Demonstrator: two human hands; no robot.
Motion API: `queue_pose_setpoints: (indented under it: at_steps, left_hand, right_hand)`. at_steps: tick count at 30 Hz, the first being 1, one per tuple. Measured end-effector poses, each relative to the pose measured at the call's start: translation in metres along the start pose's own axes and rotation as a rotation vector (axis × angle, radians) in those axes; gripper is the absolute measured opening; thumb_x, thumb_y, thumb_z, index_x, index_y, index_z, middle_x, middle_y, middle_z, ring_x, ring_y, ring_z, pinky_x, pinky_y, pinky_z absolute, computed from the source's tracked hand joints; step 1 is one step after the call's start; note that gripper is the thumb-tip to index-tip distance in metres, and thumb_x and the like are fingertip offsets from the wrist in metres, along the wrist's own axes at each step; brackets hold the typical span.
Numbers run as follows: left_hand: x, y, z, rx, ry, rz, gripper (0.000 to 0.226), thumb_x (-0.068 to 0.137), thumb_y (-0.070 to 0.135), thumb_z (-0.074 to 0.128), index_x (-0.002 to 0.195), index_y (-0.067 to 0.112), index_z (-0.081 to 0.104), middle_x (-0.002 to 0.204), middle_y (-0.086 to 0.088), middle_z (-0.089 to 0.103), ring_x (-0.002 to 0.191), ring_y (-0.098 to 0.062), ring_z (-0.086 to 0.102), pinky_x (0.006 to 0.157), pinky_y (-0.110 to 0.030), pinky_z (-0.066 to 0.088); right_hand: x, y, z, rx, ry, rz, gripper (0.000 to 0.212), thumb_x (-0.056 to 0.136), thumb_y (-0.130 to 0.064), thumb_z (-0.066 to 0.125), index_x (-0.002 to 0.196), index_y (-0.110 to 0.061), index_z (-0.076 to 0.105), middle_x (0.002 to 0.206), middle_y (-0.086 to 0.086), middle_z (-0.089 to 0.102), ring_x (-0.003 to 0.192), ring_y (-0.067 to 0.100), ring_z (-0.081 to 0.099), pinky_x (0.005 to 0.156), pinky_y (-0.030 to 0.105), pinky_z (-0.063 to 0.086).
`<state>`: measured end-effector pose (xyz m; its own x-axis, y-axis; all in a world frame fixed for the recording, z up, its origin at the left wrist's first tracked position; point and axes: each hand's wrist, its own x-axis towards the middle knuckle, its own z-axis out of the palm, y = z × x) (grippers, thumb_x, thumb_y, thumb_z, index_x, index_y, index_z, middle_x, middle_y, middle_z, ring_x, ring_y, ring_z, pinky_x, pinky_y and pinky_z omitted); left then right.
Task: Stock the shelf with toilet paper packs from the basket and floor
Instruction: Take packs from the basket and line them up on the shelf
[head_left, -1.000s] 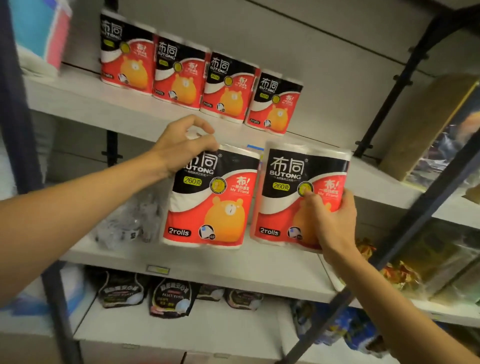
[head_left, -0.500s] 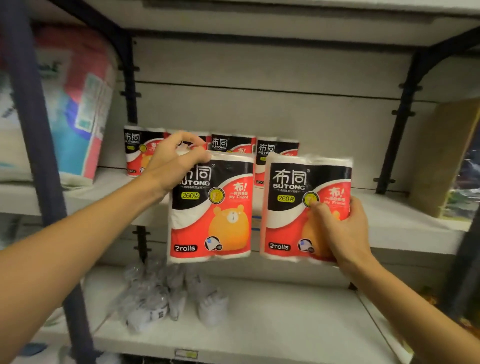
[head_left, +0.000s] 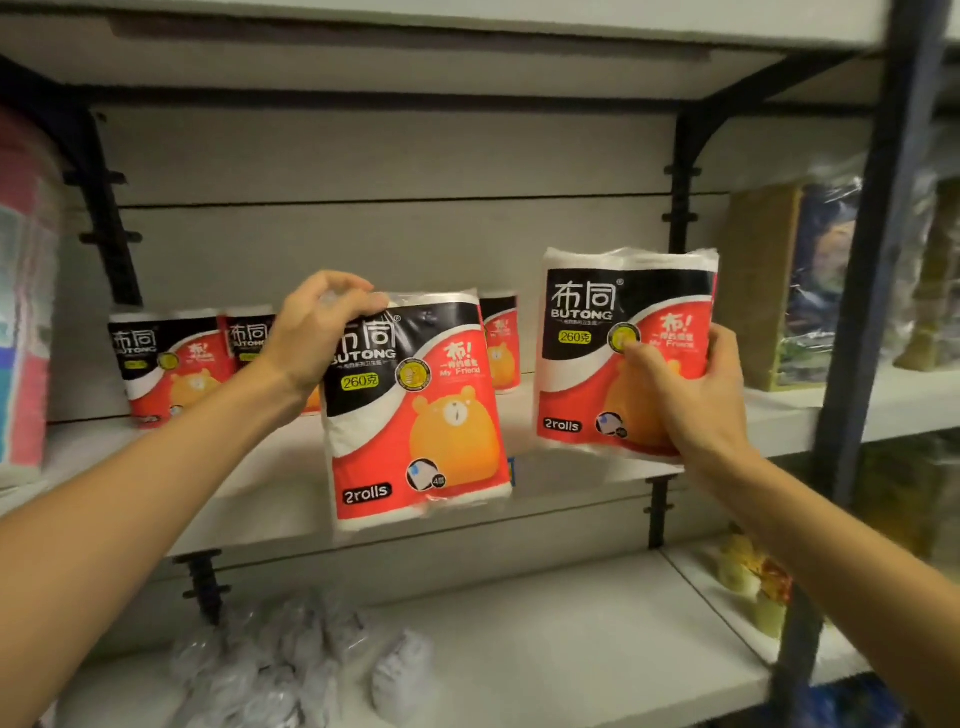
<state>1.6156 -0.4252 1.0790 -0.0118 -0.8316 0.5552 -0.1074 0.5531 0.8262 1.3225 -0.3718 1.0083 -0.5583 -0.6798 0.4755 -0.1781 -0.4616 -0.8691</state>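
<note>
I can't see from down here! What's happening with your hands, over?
Left hand grips a red-and-black two-roll toilet paper pack by its top. Right hand lifts another pack over the white shelf. Nothing blocking.

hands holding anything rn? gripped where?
Left hand holds a toilet paper pack by its top left corner. Right hand holds a second pack by its lower right side, thumb on the front.

Both toilet paper packs (head_left: 415, 410) (head_left: 623, 353) showed red and black wrap with white swooshes and an orange bear. The shelf (head_left: 571, 467) was pale grey-white, its brackets (head_left: 685, 171) black. Far left, a pink-and-blue package (head_left: 23, 312).
</note>
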Motion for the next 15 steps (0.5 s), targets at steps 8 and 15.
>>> queue_pose_setpoints:
  at_steps: [8,15]
  left_hand:
    - [0.045,-0.014,0.032,0.014,0.09,0.003,0.035,0.074,0.031,0.074,0.102,0.013,0.062,0.08,0.004,0.066,0.059,0.0,0.064,0.053,-0.013,0.049]
    - [0.081,-0.021,0.067,0.064,0.172,-0.026,0.039,0.057,0.046,0.076,0.084,0.021,0.067,0.074,0.009,0.069,0.068,-0.007,0.065,0.067,-0.024,0.051]
  right_hand:
    - [0.114,0.027,0.002,-0.132,0.12,-0.03,0.067,0.063,-0.058,0.082,0.117,-0.028,0.056,0.105,-0.006,0.062,0.094,0.015,0.062,0.09,0.038,0.053]
    - [0.207,0.081,0.031,-0.207,-0.182,0.152,0.066,0.065,-0.04,0.085,0.122,-0.018,0.06,0.112,0.004,0.064,0.091,0.022,0.061,0.086,0.045,0.052]
